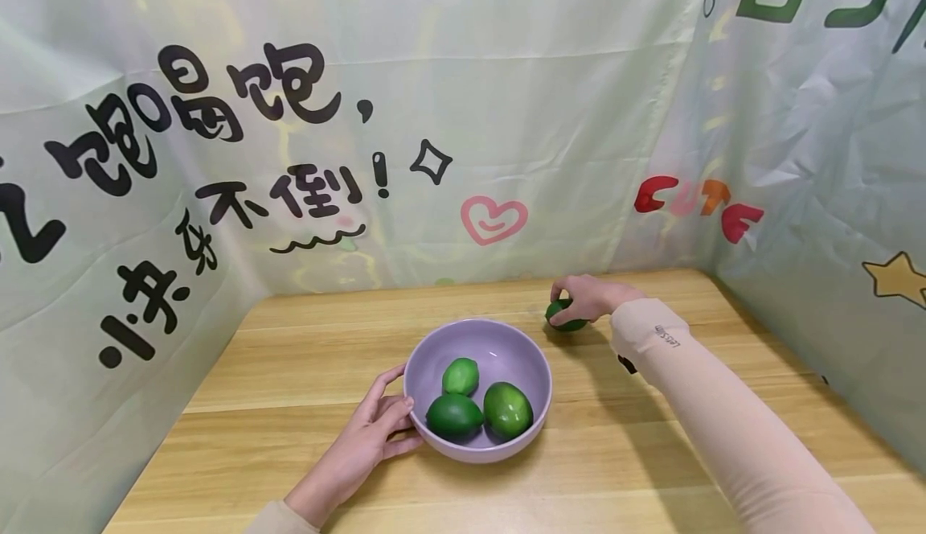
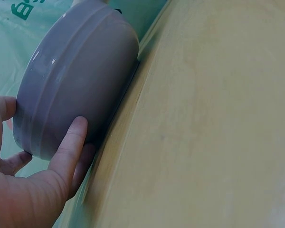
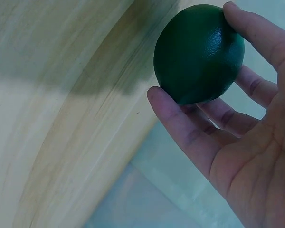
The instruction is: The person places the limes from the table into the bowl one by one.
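A purple bowl (image 1: 477,455) stands on the wooden table, with three green fruits inside. They are a small light-green lime (image 1: 460,376), a dark-green lime (image 1: 454,416) and a larger glossy green fruit (image 1: 508,410). My left hand (image 1: 372,421) holds the bowl at its left side, thumb at the rim. In the left wrist view its fingers (image 2: 69,147) touch the bowl's outer wall. Farther back and to the right, my right hand (image 1: 589,298) grips another dark-green lime (image 3: 198,54) between thumb and fingers, close over the tabletop.
The wooden table (image 1: 304,357) reaches back to a pale printed cloth (image 1: 579,116) that hangs behind it and along both sides. The held lime is behind and to the right of the bowl.
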A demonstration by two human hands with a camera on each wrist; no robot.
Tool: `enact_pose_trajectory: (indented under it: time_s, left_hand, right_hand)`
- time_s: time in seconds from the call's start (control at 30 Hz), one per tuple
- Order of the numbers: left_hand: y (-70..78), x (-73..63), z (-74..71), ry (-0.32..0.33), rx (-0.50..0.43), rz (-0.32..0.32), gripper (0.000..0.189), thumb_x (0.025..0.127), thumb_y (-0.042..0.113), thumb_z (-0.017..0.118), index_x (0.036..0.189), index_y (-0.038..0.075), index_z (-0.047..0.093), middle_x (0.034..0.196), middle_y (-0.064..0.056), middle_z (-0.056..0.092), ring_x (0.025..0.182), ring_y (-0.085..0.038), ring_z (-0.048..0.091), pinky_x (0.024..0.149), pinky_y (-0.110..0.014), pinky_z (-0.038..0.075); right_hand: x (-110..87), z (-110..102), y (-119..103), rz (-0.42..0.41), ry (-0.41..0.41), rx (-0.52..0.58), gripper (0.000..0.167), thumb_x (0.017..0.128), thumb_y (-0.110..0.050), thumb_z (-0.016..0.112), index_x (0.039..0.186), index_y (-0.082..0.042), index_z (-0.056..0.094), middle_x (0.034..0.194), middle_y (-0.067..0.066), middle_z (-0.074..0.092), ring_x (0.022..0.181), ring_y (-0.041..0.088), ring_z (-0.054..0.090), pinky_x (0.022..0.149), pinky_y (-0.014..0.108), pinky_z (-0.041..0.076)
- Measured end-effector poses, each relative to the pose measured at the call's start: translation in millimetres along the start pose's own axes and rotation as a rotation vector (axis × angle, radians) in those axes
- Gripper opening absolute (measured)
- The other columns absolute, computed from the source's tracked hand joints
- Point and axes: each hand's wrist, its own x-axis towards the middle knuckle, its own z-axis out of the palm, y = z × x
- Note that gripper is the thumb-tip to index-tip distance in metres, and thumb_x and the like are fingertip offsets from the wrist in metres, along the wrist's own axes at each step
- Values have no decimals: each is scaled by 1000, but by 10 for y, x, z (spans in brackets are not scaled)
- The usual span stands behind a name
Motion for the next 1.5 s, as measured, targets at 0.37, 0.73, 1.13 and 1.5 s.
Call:
enact_pose_trajectory:
  time_s: [0.37,0.73,1.13,1.5]
  left_hand:
    - [-1,5,-2,6,6,-2,67,112,36,59,169,29,23,156,-31,43,125,-29,67,106,-42,64]
    - [1,-2,7,5,3,0,67,112,35,58,169,29,23,154,-31,44,124,-29,68,106,-43,64]
    - [-2,-2,0,4,5,1,67,112,35,58,169,30,23,155,-30,44,125,-29,67,106,-43,63]
    - [-9,2,-2,3,3,5,67,112,35,58,169,29,23,154,-31,44,124,-29,68,106,-43,64]
  right_hand:
    - [5,-31,-39,-32,25,-61,46,100,-37,78,131,-6,62,122,18,68,91,24,65,71,31,58]
    - [3,-62,-102,-64,42,-101,48,99,-38,79,132,-7,63,127,18,68,102,27,63,81,37,59]
    - [-47,-100,-287,-109,52,-122,47,99,-37,78,132,-8,64,124,16,71,108,29,66,91,43,59]
    - [-64,-125,-412,-140,66,-130,45,99,-36,79,131,-9,65,115,12,72,100,24,65,87,39,58]
